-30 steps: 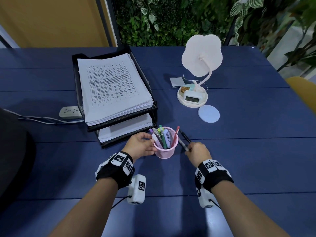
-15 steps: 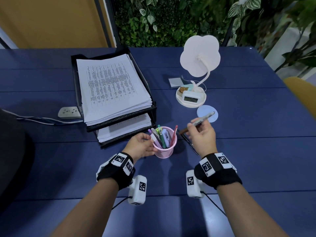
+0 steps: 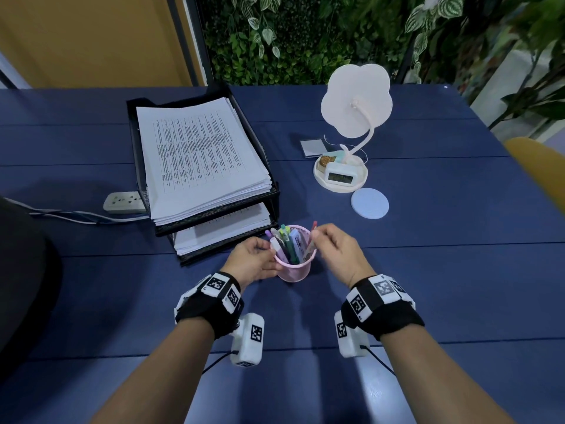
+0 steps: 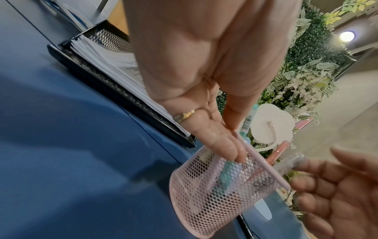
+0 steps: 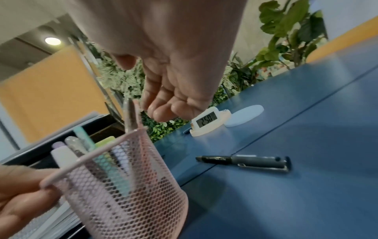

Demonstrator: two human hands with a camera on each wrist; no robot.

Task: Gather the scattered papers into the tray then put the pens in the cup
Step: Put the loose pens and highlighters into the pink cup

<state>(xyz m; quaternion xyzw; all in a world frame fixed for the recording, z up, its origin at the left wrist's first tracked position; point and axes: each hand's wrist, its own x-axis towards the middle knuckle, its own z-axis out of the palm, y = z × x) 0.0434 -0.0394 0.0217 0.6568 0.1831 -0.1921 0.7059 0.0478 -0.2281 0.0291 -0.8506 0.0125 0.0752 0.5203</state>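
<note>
A pink mesh cup point(image 3: 295, 270) with several pens stands in front of the black two-tier tray point(image 3: 276, 194), which is stacked with printed papers point(image 3: 198, 154). My left hand point(image 3: 260, 258) grips the cup at its left rim. Just above the cup's right side hovers my right hand point(image 3: 327, 243), fingers loosely curled and holding nothing. A silver pen point(image 5: 130, 116) stands in the cup just clear of those fingertips point(image 5: 155, 113). One black pen point(image 5: 245, 161) lies on the blue table right of the cup; the head view hides it under my right hand.
A white flower-shaped lamp point(image 3: 356, 101) with a small clock point(image 3: 339, 175) on its base stands at the back right, a round pale coaster point(image 3: 370, 205) beside it. A power strip point(image 3: 123, 203) with cables lies left of the tray. A yellow chair point(image 3: 538, 169) borders the right edge.
My right hand lifted the silver pen off the table, carried it left over the cup and let it go; it now stands inside. My left hand kept hold of the cup.
</note>
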